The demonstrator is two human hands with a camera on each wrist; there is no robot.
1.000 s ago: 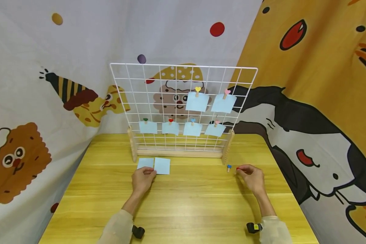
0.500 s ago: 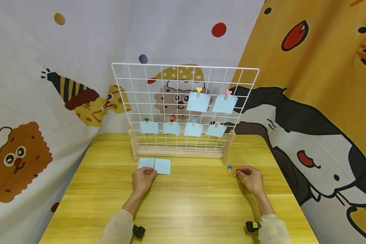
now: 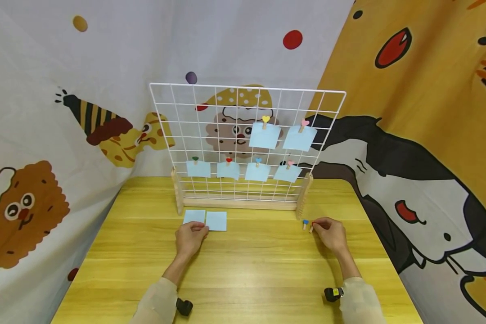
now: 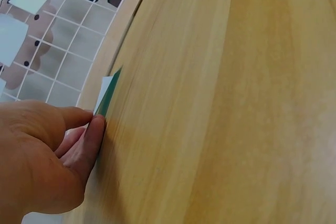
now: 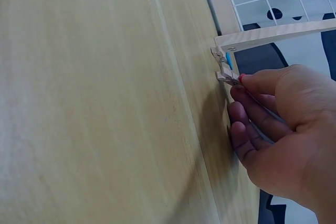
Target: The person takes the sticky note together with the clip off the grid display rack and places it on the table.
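My left hand (image 3: 189,238) pinches a light blue paper note (image 3: 216,221) at its lower left corner, between thumb and fingers. That note shows nearly edge-on, with a dark green-looking face, in the left wrist view. A second blue note (image 3: 195,216) lies behind my fingers, partly hidden by them. On the right, my right hand (image 3: 331,235) pinches a mini wooden clothespin (image 3: 311,229) by its red top. Just left of it is another mini clothespin (image 3: 305,225) with a blue top; the two sit close together in the right wrist view.
A white wire grid (image 3: 227,143) stands in a wooden base (image 3: 239,204) at the back of the wooden table (image 3: 243,265). Several blue notes hang on it from heart-topped clothespins, in two rows. A printed cloth (image 3: 117,54) hangs behind.
My right hand has shifted slightly left with the red-topped clothespin, closer to the blue-topped one. The left hand keeps its place at the note.
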